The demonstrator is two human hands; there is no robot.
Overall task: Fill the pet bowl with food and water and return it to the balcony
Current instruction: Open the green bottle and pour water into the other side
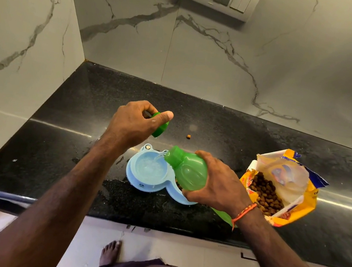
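A: What is on the far left?

B: A grey marble wall (pixel 26 37), and a black counter (pixel 61 143) that runs along it. The counter has wet spots on it.

A: What is the left hand doing?

B: The left hand (pixel 134 124) is up above the counter. Its thumb and fingers are closed around a green cap (pixel 160 128). The cap is not on the bottle.

A: Where is the pet bowl?

B: The blue pet bowl (pixel 141 184) sits on the counter, near the front edge, below and between the two hands. It has two cups. The left cup has water (pixel 150 167) in it. The right cup is mostly hidden under the bottle and the right hand, but a few brown bits show in it.

A: And the right hand?

B: The right hand (pixel 220 181) is wrapped around a green bottle (pixel 188 169). The bottle is tipped over sideways, with its open mouth pointing left, just over the left cup. A thin stream of water runs from the mouth into the cup. There is an orange thread band (pixel 243 213) on that wrist.

A: What else is there?

B: One brown food bit (pixel 188 136) lies alone on the counter, behind the bowl. On the right, just beside the right hand, an open yellow food bag (pixel 292 213) lies on the counter. It has lots of brown food bits (pixel 266 195) inside.
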